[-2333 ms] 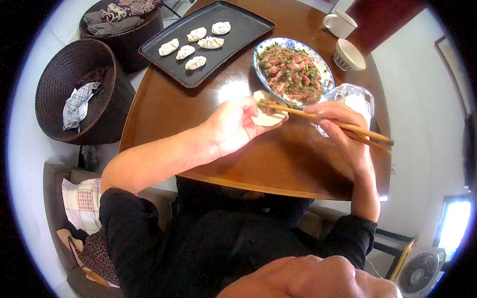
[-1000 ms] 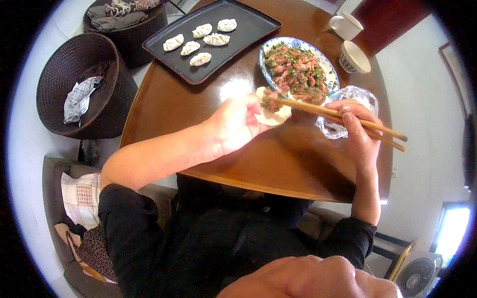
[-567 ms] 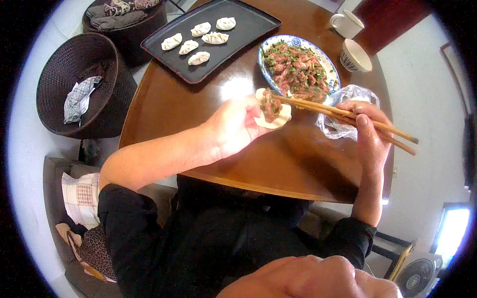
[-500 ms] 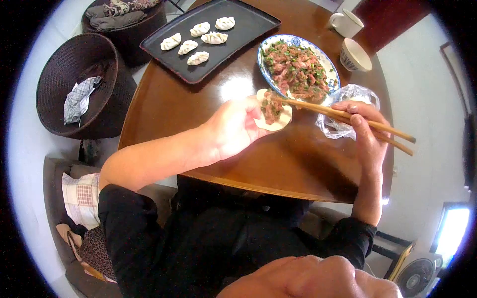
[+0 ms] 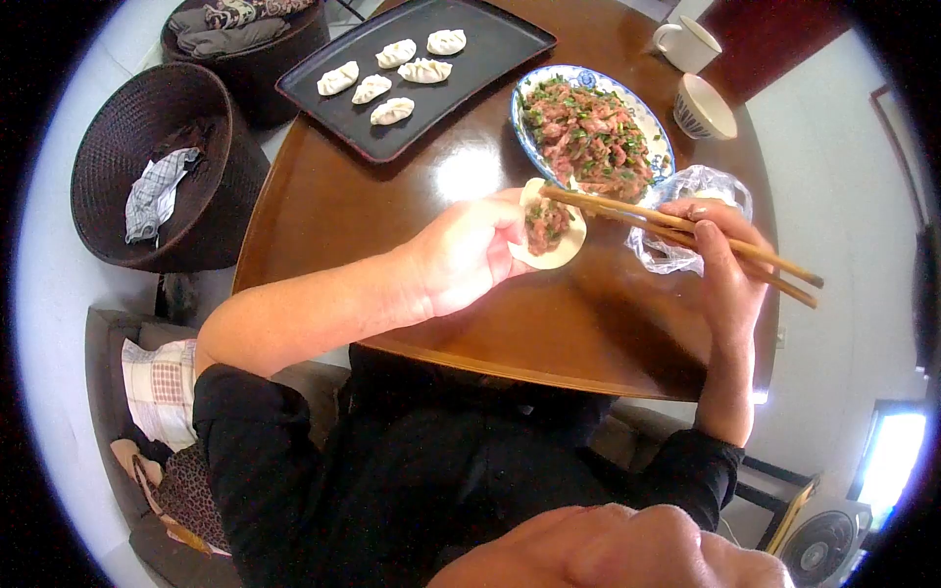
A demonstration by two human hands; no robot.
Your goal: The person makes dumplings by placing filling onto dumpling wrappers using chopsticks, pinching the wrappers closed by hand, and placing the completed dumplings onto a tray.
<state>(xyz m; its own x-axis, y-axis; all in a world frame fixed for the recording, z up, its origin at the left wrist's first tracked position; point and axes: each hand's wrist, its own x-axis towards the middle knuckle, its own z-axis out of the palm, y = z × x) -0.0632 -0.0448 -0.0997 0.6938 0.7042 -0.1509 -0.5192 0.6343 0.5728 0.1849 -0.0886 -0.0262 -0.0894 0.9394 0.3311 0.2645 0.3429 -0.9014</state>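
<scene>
My left hand (image 5: 469, 250) pinches the near edge of a round dumpling wrapper (image 5: 567, 253) above the table. A mound of minced meat filling (image 5: 546, 225) with green bits lies on the wrapper. In my right hand (image 5: 727, 250) is a pair of chopsticks (image 5: 667, 223), slanting left so that their tips are at the upper part of the wrapper, by the filling. Just beyond stands a blue-and-white plate (image 5: 667, 147) heaped with meat and chopped greens (image 5: 593, 132). A clear plastic bag (image 5: 667, 257) lies beside the plate, partly behind my right hand; its contents are hard to make out.
A black tray (image 5: 470, 93) at the back left of the wooden table (image 5: 461, 338) bears several folded dumplings (image 5: 424, 71). A white mug (image 5: 689, 46) and a small bowl (image 5: 706, 108) stand at the back right. Dark woven baskets (image 5: 98, 186) holding cloth stand left of the table.
The wrapper has shifted slightly right and turned more toward the camera. The filling now sits flatter on it, and the chopstick tips rest nearer its upper edge.
</scene>
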